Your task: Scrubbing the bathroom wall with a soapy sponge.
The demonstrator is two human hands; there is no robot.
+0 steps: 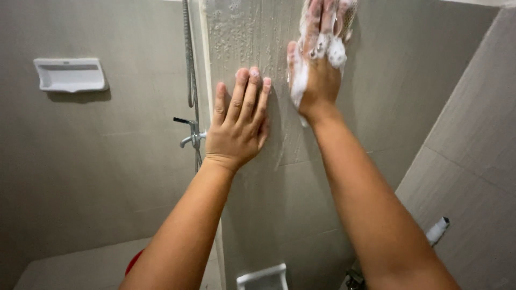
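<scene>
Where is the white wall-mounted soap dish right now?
In the head view, the white wall-mounted soap dish sits upper left on the grey tiled wall, left of the metal shower hose and the left hand.

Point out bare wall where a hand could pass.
Bare grey tile wall lies below the white wall-mounted soap dish, left of the chrome tap. The soapy panel is crowded: left hand flat, foam-covered right hand on a scrubber.

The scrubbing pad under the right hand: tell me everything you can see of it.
The scrubbing pad looks like pale mesh, mostly hidden beneath the right hand and cut off by the frame's top edge. White foam coats it and the fingers. It is pressed flat against the wet, soap-streaked grey wall panel, high up. Its full shape cannot be made out.
</scene>
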